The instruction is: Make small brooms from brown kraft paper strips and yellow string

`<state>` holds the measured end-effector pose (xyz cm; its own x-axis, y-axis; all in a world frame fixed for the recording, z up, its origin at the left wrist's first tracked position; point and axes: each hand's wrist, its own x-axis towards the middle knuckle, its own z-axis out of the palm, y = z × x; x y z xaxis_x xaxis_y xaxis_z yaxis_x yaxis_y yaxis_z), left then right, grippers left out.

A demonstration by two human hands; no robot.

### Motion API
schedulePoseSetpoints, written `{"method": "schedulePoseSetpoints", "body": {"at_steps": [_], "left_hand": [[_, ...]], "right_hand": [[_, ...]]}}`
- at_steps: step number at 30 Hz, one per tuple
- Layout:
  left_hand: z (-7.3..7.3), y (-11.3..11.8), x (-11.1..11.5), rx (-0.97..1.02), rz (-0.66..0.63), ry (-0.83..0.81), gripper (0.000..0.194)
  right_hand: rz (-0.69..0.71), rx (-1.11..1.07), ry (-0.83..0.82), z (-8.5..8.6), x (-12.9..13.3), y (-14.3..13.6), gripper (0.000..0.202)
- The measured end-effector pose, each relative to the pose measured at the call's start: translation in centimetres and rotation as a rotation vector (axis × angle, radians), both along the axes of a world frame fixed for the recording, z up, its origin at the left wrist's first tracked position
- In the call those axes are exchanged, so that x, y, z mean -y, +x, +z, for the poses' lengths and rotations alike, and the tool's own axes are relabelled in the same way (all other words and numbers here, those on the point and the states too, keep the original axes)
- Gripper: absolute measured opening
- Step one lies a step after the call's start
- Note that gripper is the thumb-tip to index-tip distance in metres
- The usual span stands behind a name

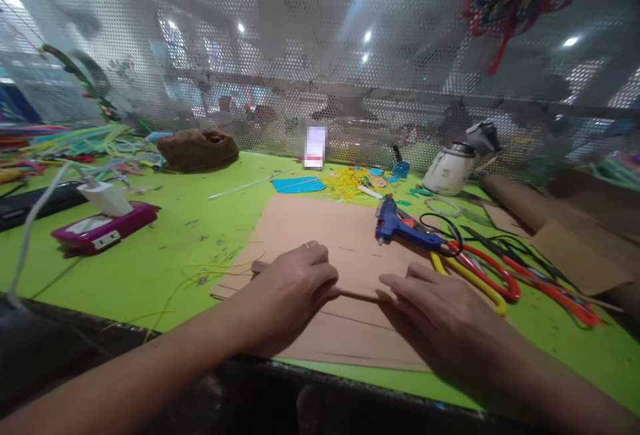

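My left hand [297, 281] curls around a thin brown strip [361, 295]; my right hand [440, 308], fingers loosely parted, rests along it — over brown paper [320, 225] near the table's [200, 221] front edge. The strip looks shaped — the paper lies flat, seemingly unworked.

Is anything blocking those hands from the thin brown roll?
Nothing visible: the left hand is closed over the thin brown roll, and the right hand is at its right end. The blue glue gun lies farther back, not between them.
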<state>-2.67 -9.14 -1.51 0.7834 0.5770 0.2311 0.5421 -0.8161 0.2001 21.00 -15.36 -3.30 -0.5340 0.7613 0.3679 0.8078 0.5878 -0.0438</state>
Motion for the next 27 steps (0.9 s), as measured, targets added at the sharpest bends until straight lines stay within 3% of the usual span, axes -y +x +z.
{"method": "schedulePoseSetpoints", "body": {"at_steps": [6, 15, 21, 27], "left_hand": [[0.3, 0.1, 0.0, 0.028, -0.022, 0.014, 0.031], [-0.1, 0.2, -1.0, 0.107, -0.043, -0.056, 0.028], [-0.3, 0.3, -2.1, 0.114, 0.047, -0.15, 0.026], [-0.2, 0.5, -3.0, 0.068, 0.093, -0.267, 0.022]], "right_hand": [[-0.026, -0.142, 0.05, -0.8, -0.1, 0.7, 0.022], [-0.077, -0.385, -0.173, -0.3, -1.0, 1.0, 0.021], [-0.105, -0.522, -0.366, 0.1, -1.6, 1.6, 0.026], [-0.167, -0.526, -0.305, -0.3, -2.1, 1.9, 0.019]]}}
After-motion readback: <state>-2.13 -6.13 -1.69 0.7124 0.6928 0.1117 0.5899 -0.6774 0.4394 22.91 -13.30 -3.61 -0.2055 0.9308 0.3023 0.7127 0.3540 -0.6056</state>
